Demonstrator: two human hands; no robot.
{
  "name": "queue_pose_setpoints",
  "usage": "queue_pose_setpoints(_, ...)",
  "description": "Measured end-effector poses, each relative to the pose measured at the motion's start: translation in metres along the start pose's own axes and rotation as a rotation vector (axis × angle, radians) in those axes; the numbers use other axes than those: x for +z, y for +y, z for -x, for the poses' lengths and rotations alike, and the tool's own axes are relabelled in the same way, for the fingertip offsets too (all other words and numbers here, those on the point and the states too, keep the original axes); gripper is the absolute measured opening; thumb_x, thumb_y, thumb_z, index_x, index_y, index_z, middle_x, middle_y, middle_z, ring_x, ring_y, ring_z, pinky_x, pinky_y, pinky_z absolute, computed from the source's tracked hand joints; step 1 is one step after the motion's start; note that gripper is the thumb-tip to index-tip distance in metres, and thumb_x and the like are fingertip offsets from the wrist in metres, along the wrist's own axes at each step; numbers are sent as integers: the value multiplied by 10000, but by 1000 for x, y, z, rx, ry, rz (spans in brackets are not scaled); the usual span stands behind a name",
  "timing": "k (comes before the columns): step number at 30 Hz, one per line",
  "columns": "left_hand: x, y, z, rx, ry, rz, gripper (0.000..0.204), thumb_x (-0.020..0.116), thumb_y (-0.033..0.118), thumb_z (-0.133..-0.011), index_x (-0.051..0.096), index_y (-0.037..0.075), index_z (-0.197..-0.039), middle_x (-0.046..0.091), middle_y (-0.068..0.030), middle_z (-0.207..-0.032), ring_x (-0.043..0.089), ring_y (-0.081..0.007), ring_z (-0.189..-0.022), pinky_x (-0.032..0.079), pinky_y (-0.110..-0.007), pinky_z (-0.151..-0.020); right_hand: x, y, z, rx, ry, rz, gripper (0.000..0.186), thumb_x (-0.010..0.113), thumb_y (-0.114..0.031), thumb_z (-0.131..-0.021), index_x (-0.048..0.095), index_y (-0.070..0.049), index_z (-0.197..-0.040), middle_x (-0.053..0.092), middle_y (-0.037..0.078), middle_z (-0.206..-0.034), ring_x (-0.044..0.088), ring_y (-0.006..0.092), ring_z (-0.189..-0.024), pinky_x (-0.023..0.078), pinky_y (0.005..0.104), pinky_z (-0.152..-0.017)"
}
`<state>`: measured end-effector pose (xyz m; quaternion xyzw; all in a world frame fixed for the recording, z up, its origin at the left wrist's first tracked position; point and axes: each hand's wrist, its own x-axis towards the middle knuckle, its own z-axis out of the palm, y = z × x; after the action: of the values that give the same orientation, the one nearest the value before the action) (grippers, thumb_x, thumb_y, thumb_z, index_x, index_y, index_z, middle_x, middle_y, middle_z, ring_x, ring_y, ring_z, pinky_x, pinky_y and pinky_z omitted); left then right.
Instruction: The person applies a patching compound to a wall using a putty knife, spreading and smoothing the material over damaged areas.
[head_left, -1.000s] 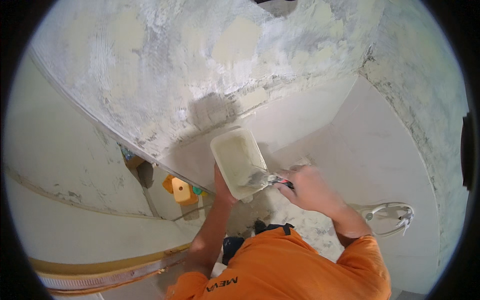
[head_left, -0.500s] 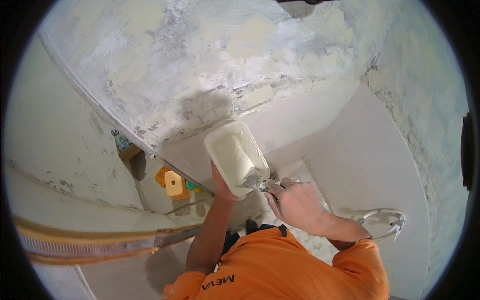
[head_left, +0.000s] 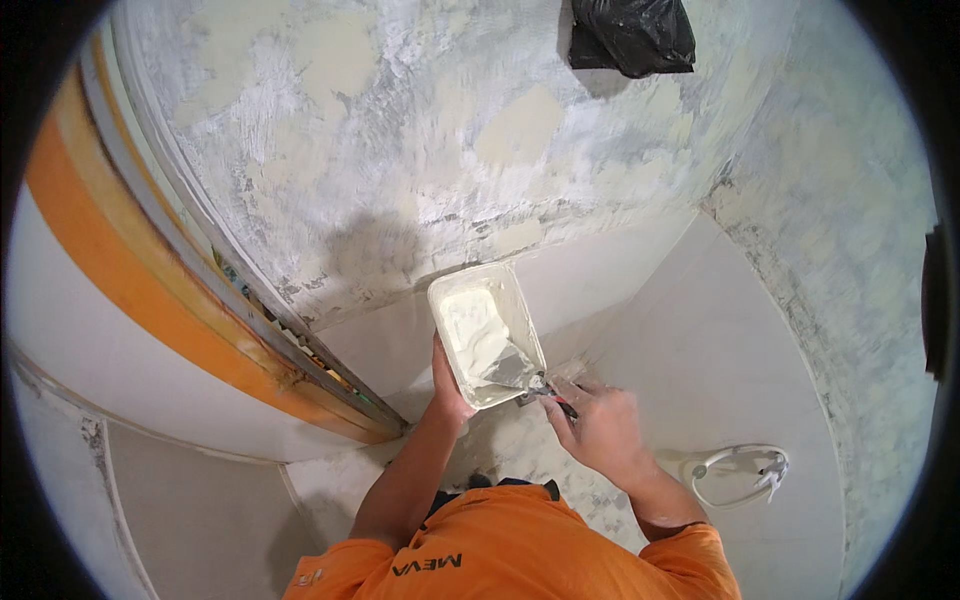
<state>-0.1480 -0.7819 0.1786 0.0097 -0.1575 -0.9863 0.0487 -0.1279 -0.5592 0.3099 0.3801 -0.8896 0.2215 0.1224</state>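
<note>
A white rectangular plastic tub [head_left: 506, 285] holds cream-coloured paste. My left hand [head_left: 447, 385] is closed on its left side and supports it in front of me. A metal putty knife [head_left: 509, 366] has its blade in the paste at the tub's lower right. My right hand [head_left: 600, 425] grips its black and red handle, the fingers partly blurred.
A patchy plastered wall [head_left: 330, 130] rises ahead above light panels [head_left: 730, 370]; another meets it at right. An orange-edged frame [head_left: 160, 290] runs along the left. A black bag [head_left: 630, 30] shows at the top. A white hose [head_left: 712, 465] hangs at lower right.
The view has swung, bringing the black bag and more of the orange frame into sight and hiding the yellow objects at left. More paste shows piled in the tub; both hands keep their holds.
</note>
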Motion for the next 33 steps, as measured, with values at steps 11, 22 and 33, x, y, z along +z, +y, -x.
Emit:
queue_pose_setpoints(11, 0, 24, -10, -23, 58, -35, 685, 422, 645, -1026, 514, 154, -1494, 612, -88, -1405, 635, -307, -1208, 520, -514, -1036, -12, -12, -42, -21, 109, 29, 265, 726, -180, -939, 720, -43, -1165, 642, 128, -790, 669, 335, -667, 520, 426, -554)
queue_pose_setpoints(22, -5, 45, -13, 8, 41, -30, 660, 412, 611, -1036, 511, 139, -1487, 619, -125, -1366, 636, -358, -1204, 536, -568, -1009, -12, -10, -55, -53, -240, -62, 314, 679, -215, -961, 719, -20, -1204, 678, 194, -820, 657, 407, -705, 531, 463, -644)
queue_pose_setpoints(33, 15, 73, 24, -67, -396, 278, 706, 397, 627, -1034, 477, 125, -1523, 599, -180, -1422, 638, -406, -1229, 526, -605, -1031, 3, -34, -50, -105, -313, -80, 212, 689, -239, -923, 785, -97, -1048, 682, 142, -776, 662, 397, -693, 526, 491, -648)
